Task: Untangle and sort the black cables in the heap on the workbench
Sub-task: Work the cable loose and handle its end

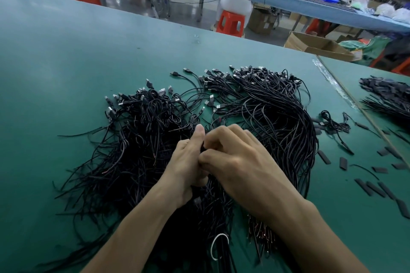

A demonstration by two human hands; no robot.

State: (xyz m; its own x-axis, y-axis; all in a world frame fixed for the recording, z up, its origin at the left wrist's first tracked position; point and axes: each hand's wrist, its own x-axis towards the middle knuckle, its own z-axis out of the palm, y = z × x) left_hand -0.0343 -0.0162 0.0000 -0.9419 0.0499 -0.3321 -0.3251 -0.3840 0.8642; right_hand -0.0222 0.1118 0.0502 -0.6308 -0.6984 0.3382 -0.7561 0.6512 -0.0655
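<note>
A big heap of thin black USB cables (142, 139) covers the middle of the green workbench (66, 62). Its left part is a tangle with loose wire ends. To the right, a combed sheaf of cables (286, 122) curves from plugs at the far end down toward me. My left hand (188, 162) and my right hand (239, 157) meet over the heap's centre, fingers curled, pinching black cables between them. What lies inside the fingers is mostly hidden. A white band (218, 246) rings a bundle near me.
Short black sleeve pieces (377, 188) lie scattered at the right. Another pile of black parts (390, 95) sits on the adjoining bench beyond a taped seam (337, 86). Behind the bench are red stools, cardboard boxes, a floor fan and two seated people.
</note>
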